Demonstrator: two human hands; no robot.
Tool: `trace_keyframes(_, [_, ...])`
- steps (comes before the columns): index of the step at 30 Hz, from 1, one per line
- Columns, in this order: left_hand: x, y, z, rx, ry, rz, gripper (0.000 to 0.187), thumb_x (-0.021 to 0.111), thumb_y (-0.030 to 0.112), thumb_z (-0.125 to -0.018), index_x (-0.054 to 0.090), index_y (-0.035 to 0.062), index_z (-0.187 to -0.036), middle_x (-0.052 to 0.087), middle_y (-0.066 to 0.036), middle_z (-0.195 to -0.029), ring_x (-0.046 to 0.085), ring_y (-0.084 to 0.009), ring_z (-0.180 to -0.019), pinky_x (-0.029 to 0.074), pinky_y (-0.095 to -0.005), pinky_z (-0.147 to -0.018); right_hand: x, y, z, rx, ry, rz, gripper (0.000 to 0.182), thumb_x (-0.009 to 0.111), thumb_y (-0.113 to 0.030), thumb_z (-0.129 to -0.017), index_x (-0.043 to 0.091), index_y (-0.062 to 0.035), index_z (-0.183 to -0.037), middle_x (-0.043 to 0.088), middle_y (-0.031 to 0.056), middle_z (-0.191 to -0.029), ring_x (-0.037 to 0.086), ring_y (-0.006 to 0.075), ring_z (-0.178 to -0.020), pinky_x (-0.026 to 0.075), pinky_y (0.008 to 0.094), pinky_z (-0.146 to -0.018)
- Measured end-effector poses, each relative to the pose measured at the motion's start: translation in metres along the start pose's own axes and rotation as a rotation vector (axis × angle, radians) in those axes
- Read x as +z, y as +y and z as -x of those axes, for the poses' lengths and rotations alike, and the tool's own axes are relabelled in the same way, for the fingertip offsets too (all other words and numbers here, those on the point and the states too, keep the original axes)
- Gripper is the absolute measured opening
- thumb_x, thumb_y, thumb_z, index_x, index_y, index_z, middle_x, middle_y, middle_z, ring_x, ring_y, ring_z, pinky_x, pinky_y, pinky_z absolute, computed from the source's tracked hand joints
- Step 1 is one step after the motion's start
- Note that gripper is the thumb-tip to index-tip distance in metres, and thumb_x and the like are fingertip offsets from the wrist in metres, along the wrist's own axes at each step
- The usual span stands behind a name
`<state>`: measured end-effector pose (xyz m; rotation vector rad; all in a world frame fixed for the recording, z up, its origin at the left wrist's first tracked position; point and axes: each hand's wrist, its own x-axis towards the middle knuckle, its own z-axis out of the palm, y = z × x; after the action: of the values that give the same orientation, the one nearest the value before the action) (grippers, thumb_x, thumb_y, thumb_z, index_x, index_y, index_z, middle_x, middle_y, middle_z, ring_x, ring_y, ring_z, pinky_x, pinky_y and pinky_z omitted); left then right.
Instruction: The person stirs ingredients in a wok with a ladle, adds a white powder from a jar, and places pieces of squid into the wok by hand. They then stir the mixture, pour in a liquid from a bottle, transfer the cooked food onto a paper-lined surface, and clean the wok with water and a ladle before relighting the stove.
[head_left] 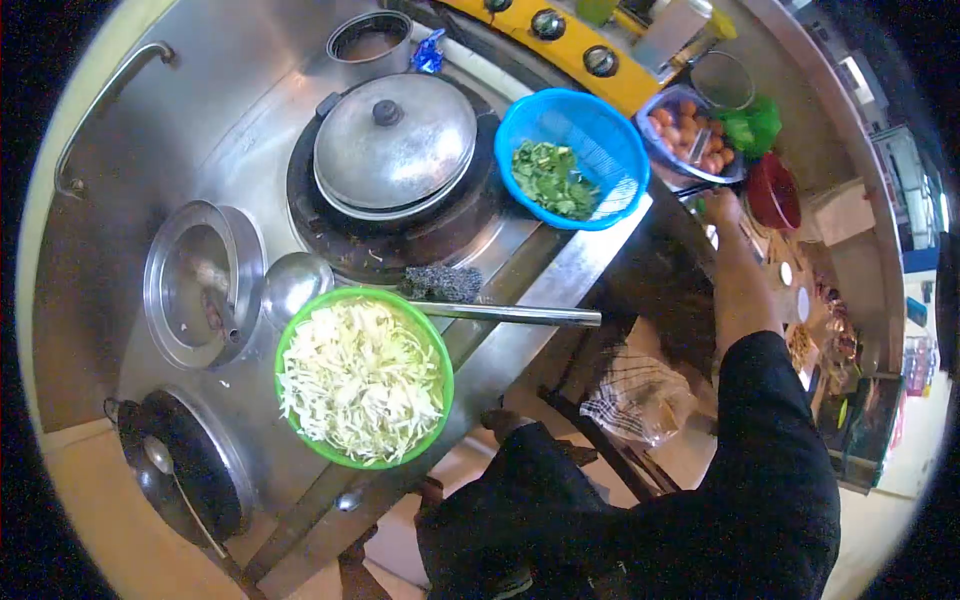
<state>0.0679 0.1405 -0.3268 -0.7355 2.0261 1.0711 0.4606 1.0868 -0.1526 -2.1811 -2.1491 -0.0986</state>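
My right arm reaches to the upper right, where my right hand [722, 207] is closed at a dark, thin item just below the bowl of eggs [690, 138]; what it holds is too small to name. I cannot see my left hand. Nearby, a blue colander [622, 130] contains chopped green leaves [552, 182]. A green bowl [448, 385] full of shredded cabbage [362, 385] sits on the steel counter. Behind it, a lidded metal pan [395, 140] rests on a round burner.
A ladle handle [510, 314] sticks out past the counter edge. At left are a metal basin [160, 300] and a dark wok [180, 460] with a spoon. A red bowl [774, 192] stands beyond my right hand. A checked cloth [625, 400] lies below.
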Motion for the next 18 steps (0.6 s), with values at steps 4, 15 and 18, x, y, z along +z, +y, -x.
trace_keyframes(4, [-0.009, -0.007, -0.009, 0.007, 0.036, -0.039, 0.044, 0.053, 0.034, -0.092, 0.049, 0.0033, -0.123, 0.059, -0.013, -0.1, 0.06, -0.0271, -0.082, 0.05, -0.0433, -0.075, 0.06, 0.067, -0.061, -0.263, 0.023, 0.421, 0.035, 0.049, -0.038, -0.089, 0.065, -0.0071, -0.091, 0.066, 0.0139, -0.086, 0.065, 0.0264, -0.081, 0.053, 0.0397, -0.068])
trace_keyframes(15, [-0.038, -0.041, -0.021, 0.02, 0.079, -0.115, 0.047, 0.053, 0.033, -0.092, 0.048, 0.0023, -0.126, 0.058, -0.015, -0.108, 0.06, -0.0294, -0.089, 0.05, -0.0453, -0.081, -0.054, 0.036, 0.112, -0.195, -0.122, -0.509, 0.034, 0.049, -0.035, -0.091, 0.059, -0.0059, -0.105, 0.063, 0.0108, -0.092, 0.061, 0.0224, -0.083, 0.05, 0.0356, -0.069])
trace_keyframes(18, [-0.052, -0.056, -0.027, 0.02, 0.06, -0.122, 0.047, 0.053, 0.032, -0.092, 0.047, 0.002, -0.127, 0.058, -0.016, -0.11, 0.06, -0.03, -0.091, 0.049, -0.0458, -0.082, -0.088, 0.01, 0.205, -0.178, -0.199, -0.709, 0.035, 0.049, -0.034, -0.092, 0.057, -0.0056, -0.109, 0.062, 0.01, -0.094, 0.06, 0.0214, -0.083, 0.049, 0.0345, -0.069])
